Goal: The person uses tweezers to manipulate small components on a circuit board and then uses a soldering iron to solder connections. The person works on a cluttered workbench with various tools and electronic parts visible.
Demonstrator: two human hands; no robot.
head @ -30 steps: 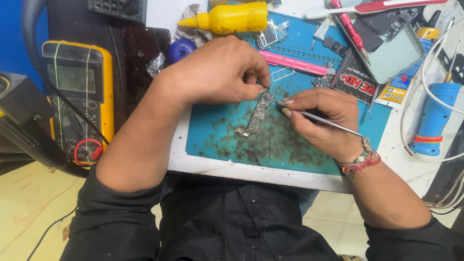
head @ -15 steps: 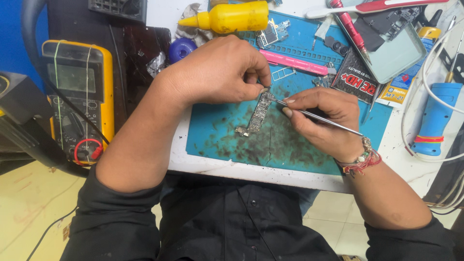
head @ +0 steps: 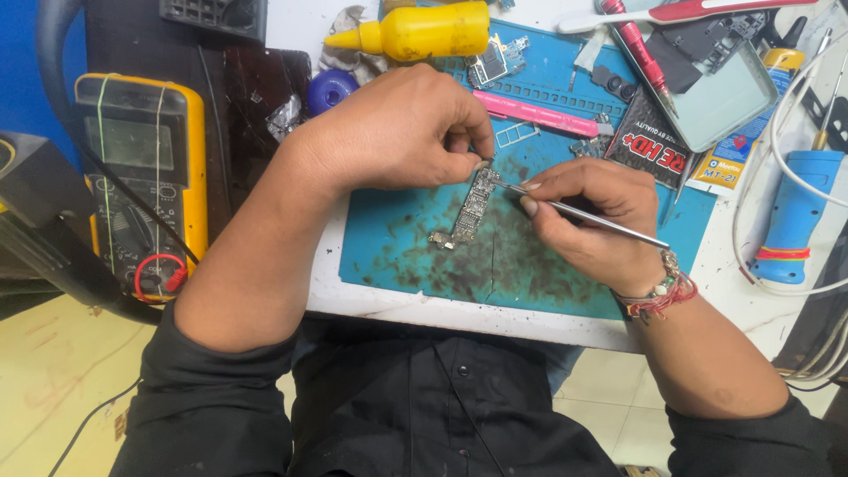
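nothing has shifted: your left hand (head: pixel 397 132) still pinches the circuit board (head: pixel 473 203), your right hand (head: pixel 592 221) still pinches the tweezers (head: pixel 587 216) against it.

A circuit board (head: pixel 471 208) is laid on a work mat (head: pixel 530 265) on the desk (head: pixel 389 305); a multimeter (head: pixel 141 181) is placed left, a squeeze bottle (head: pixel 415 31) behind, a handheld tool (head: pixel 795 216) right.

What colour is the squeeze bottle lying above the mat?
Yellow squeeze bottle, clearest in the head view.
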